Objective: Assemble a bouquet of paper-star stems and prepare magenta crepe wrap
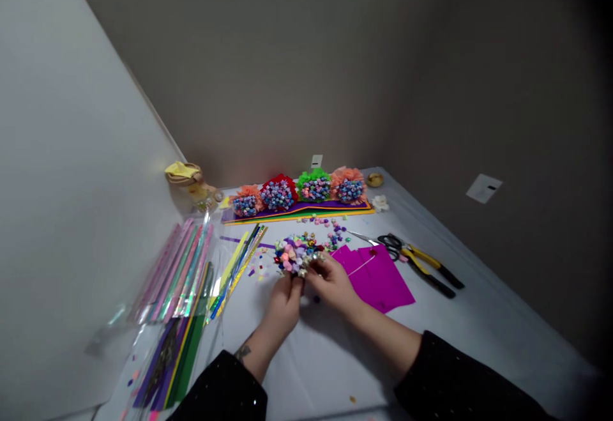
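A: Colours, central bunch (293, 255)?
B: Mixed — pink, lilac, red, gold.
A: Far row of pompoms (279, 193)?
B: Left to right: salmon, red, green, salmon; centres speckled blue and pink.
A: Right?
B: Sheet (385, 280), magenta; pliers (435, 266), yellow-and-black handles.
A: Near left?
B: Strips (188, 351) — purple, yellow, green.

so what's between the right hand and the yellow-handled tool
In the head view, a magenta sheet lies between the right hand and the tool, with a pale strip on it.
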A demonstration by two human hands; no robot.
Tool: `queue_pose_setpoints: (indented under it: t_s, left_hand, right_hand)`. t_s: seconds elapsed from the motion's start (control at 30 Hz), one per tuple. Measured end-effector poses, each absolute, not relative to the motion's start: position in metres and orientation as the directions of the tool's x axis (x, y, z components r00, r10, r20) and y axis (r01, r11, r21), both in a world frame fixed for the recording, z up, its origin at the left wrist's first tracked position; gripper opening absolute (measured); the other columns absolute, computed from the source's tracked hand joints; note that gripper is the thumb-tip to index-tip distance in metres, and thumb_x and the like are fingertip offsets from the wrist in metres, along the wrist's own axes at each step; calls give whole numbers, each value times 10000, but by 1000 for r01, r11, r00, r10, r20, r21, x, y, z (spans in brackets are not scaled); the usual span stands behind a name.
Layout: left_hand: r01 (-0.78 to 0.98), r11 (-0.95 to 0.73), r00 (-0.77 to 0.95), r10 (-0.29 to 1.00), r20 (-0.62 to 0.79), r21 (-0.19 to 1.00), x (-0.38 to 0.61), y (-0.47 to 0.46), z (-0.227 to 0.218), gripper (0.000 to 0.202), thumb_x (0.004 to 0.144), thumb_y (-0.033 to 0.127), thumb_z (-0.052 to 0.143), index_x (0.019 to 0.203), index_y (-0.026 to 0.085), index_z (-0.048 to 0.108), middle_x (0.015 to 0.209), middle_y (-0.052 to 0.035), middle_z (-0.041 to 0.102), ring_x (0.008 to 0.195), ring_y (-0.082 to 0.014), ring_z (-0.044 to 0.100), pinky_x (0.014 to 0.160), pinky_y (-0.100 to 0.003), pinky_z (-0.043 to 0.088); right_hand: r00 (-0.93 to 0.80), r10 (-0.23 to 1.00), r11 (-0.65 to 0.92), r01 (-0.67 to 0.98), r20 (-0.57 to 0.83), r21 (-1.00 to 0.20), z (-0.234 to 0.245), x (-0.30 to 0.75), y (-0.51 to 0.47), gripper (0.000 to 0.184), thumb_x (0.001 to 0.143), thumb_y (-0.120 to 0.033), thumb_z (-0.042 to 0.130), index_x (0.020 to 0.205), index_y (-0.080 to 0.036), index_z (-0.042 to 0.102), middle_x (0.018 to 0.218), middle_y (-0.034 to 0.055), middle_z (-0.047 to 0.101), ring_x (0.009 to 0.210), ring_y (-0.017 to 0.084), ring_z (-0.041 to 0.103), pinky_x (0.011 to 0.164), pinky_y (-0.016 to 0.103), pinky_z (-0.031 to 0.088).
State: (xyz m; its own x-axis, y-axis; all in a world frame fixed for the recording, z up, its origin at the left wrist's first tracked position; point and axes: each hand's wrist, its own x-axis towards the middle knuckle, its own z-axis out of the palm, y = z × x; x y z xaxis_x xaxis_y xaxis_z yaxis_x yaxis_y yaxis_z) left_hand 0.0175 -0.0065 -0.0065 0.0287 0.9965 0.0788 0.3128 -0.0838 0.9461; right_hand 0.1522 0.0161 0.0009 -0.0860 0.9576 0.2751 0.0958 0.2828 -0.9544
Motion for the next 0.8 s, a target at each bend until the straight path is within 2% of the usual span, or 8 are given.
queue_pose_setpoints:
  t_s: [0.1,0.17,0.23,0.4,0.53,0.67,0.73,0.8]
  left_hand:
    - [375,-192,1,978,207,907,9,-6,-12,192,796,347,528,856,200,635,835,-92,675,821,-248,606,790,-370,453]
    - [390,-265,4,958,286,882,3,-6,-14,240,763,307,556,955,197,649,969,-123,681,970,-286,603,891,-408,436]
    - [400,-296,6,947,321,867,0,-5,-12,270,744,294,567,978,194,654,1020,-139,675,1023,-304,594,936,-433,422]
    - [419,-281,-3,951,311,864,0,-4,-3,256,712,277,568,945,208,649,1023,-138,679,1019,-306,598,948,-450,424]
    - [433,-237,28,968,250,870,7,-5,-4,284,726,188,525,997,201,612,986,-126,677,961,-282,616,882,-415,457]
    - [469,-193,73,981,179,862,16,-4,-8,309,750,93,444,1015,163,586,908,-126,666,912,-260,619,849,-391,458]
    - [457,-192,99,981,165,868,20,-4,-7,313,762,76,417,1009,153,592,915,-131,661,930,-254,613,863,-382,450]
    - [426,-180,123,982,141,886,23,-4,-5,311,785,85,401,1018,150,596,958,-138,661,944,-248,611,864,-370,449]
  right_hand:
    - [-105,951,298,57,291,-953,0,153,14,103,763,-277,583,815,-217,649,837,55,622,856,212,568,758,330,473]
    - [-140,942,315,68,304,-947,1,154,14,105,758,-304,587,735,-218,643,826,55,628,868,227,568,789,361,468]
    - [-201,925,343,83,321,-936,4,154,14,155,768,-334,583,681,-218,641,804,54,633,853,235,571,800,383,463]
    - [-322,896,343,65,306,-937,11,150,11,163,783,-365,586,799,-235,684,781,40,653,820,236,583,802,397,475]
    - [-270,917,324,80,293,-943,5,146,11,190,743,-360,619,855,-218,678,869,58,656,850,236,576,783,367,480]
    - [-168,973,169,68,156,-983,-5,143,12,212,728,-347,614,878,-200,643,805,44,629,773,201,565,662,298,475]
    - [-171,982,87,55,76,-995,-8,142,13,212,742,-361,599,859,-185,620,750,29,608,688,173,550,611,280,459]
    - [-155,987,58,71,46,-996,-8,141,13,226,738,-361,603,871,-178,598,780,32,601,668,160,540,592,274,447]
